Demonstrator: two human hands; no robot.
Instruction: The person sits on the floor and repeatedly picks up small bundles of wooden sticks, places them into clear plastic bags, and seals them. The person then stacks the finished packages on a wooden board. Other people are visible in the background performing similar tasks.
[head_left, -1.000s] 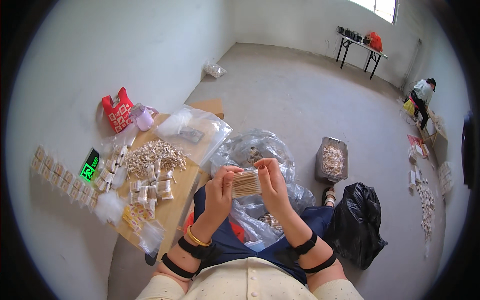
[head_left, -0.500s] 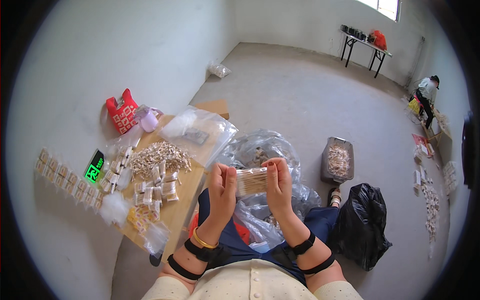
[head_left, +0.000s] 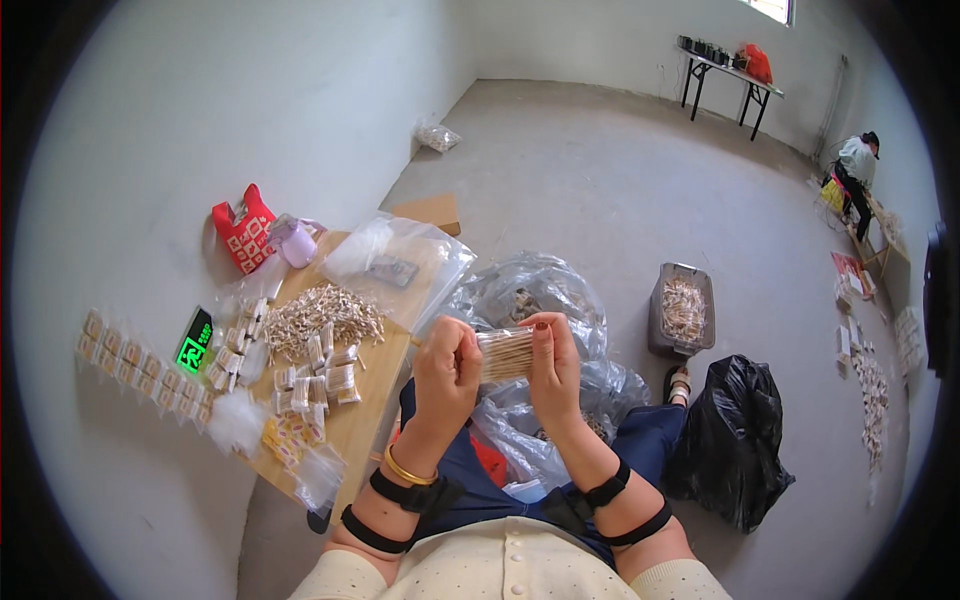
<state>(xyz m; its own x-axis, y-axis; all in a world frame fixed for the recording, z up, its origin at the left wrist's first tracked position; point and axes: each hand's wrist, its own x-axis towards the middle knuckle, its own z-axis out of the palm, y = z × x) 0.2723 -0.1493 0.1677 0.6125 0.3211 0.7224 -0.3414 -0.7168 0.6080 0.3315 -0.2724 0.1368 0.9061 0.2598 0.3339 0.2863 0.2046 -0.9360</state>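
A clear plastic packet of cotton swabs (head_left: 507,356) is held up in front of my body, its sticks lying crosswise. My left hand (head_left: 448,368) grips its left end, fingers curled in and thumb on top. On the other end my right hand (head_left: 553,366) is closed, with the thumb over the near face. Below the packet, large clear plastic bags (head_left: 530,425) lie around my lap and legs. To the left, loose cotton swabs (head_left: 322,318) are heaped on a wooden table (head_left: 385,372), beside a pile of filled swab packets (head_left: 318,385).
A pink jug (head_left: 293,240) and red bag (head_left: 243,230) stand at the table's far end. On the floor to my right are a grey bin of swabs (head_left: 683,310) and a black plastic bag (head_left: 730,445). Another person (head_left: 855,170) works at the far right.
My left hand has curled more tightly at its end of the packet, and its wrist has turned. The packet is slightly higher and tilted. My view has shifted a little.
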